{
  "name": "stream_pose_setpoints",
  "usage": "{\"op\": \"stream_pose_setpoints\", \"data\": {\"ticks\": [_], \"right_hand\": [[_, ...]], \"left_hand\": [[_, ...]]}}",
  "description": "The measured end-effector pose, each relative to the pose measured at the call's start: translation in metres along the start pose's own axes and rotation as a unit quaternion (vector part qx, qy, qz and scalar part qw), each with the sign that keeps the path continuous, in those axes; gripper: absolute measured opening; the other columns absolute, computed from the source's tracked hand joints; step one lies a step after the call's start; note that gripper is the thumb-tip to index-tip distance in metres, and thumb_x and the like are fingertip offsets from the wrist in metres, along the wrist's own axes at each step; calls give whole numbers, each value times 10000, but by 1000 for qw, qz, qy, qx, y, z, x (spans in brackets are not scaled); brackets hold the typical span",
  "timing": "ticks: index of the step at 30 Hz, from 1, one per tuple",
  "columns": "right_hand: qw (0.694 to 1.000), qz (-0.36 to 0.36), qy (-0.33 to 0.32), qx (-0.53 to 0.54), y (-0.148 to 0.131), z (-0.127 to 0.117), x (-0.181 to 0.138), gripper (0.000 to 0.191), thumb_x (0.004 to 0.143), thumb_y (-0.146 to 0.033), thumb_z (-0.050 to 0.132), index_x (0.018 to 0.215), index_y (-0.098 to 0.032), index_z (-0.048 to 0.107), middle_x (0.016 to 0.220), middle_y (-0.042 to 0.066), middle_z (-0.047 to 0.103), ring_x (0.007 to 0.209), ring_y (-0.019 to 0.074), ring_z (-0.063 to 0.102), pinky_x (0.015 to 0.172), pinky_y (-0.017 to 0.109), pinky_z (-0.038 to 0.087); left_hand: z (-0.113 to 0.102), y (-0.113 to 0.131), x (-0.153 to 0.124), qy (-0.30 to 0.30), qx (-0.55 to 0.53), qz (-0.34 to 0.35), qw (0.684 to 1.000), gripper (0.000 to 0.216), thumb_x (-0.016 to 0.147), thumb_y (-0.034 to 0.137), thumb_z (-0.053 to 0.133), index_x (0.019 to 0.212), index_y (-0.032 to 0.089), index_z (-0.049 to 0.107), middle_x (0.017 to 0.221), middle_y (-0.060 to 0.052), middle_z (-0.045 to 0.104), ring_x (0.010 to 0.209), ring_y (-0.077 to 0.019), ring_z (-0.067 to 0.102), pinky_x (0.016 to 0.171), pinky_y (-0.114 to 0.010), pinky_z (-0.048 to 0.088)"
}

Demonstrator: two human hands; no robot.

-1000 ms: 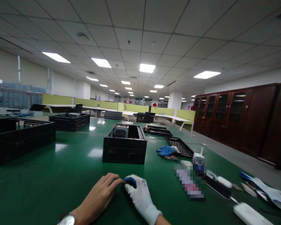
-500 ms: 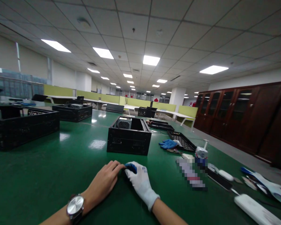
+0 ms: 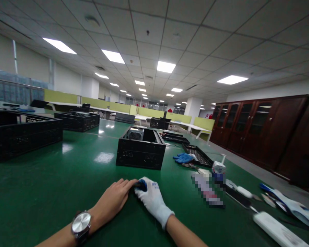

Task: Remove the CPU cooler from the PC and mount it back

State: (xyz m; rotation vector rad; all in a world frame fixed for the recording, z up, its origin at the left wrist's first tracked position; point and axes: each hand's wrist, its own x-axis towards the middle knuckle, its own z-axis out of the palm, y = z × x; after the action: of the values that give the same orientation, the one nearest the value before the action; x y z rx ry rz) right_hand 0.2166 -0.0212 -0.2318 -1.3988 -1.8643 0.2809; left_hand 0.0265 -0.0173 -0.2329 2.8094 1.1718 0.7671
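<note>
My left hand [image 3: 115, 197], bare and with a silver watch [image 3: 81, 223] at the wrist, lies low over the green table with its fingers together. Its fingertips meet my right hand [image 3: 153, 200], which wears a white glove with a blue palm. The gloved fingers are curled closed. Between the two hands a small dark piece [image 3: 139, 185] shows in part; its kind is hidden. Just beyond them stands a black computer case [image 3: 140, 154], open at the top, with a power supply [image 3: 136, 133] inside.
More black cases [image 3: 25, 139] stand at the left on the green table [image 3: 74, 192]. To the right lie a blue glove [image 3: 182, 158], a black perforated panel [image 3: 198, 154], a blurred-out flat item [image 3: 207, 190] and a white power strip [image 3: 278, 230].
My gloved right hand has turned slightly, and more of the dark piece shows between the hands. The whole view has shifted a little.
</note>
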Motion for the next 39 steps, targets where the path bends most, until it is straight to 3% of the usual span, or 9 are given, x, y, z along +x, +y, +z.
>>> {"op": "stream_pose_setpoints", "data": {"ticks": [5,10,13,17,24,30,35,39], "right_hand": [[1000,14,14,-7,-3,-3,0,109,776,-187,667,879,-180,701,861,49,719,837,229,666,771,315,479],[1000,-1,24,8,-8,-11,-1,116,857,-227,608,926,-194,695,926,47,718,892,211,665,816,295,488],[1000,-1,14,-4,-6,-13,-2,135,839,-213,620,933,-188,714,946,67,721,934,243,663,867,334,482],[1000,-1,-2,-24,1,-11,-4,158,822,-208,620,924,-209,742,941,67,736,957,274,658,894,375,465],[1000,1,11,-21,6,-8,-2,175,833,-227,606,945,-197,737,954,68,734,947,265,661,887,363,479],[998,28,41,-25,8,-11,-2,225,859,-270,604,1025,-192,734,1040,97,729,1015,279,656,935,386,486],[998,13,26,-52,9,-7,-2,206,795,-215,639,967,-187,749,1000,97,738,992,290,665,928,393,487],[997,1,36,-67,8,-5,0,162,778,-202,632,902,-171,733,939,95,725,940,279,664,890,372,493]], "left_hand": [[0,2,1,-1,0,-2,1000,601,879,26,424,1406,307,490,1170,-50,665,1054,-267,608,915,-441,511],[-4,5,1,12,-19,0,1000,670,873,20,443,1466,327,390,1284,-46,598,1130,-239,579,978,-412,490],[-6,7,0,8,-30,8,999,642,882,39,469,1450,334,410,1306,-44,576,1146,-230,562,986,-395,488],[-4,7,-1,-1,-31,6,1000,613,885,63,497,1430,336,440,1300,-56,574,1154,-264,558,974,-452,499],[-2,6,-1,9,-31,7,999,744,867,48,501,1503,393,326,1334,-49,560,1164,-274,566,991,-485,505],[-2,6,-1,23,-32,7,999,783,900,68,486,1551,389,193,1436,-61,480,1266,-262,516,1097,-491,445],[0,6,-2,0,-17,-2,1000,763,861,41,500,1498,426,337,1385,-60,522,1236,-318,540,1017,-561,492],[-2,7,-2,-7,-15,-2,1000,735,877,42,479,1494,421,351,1357,-54,543,1211,-301,551,1003,-539,500]]}}
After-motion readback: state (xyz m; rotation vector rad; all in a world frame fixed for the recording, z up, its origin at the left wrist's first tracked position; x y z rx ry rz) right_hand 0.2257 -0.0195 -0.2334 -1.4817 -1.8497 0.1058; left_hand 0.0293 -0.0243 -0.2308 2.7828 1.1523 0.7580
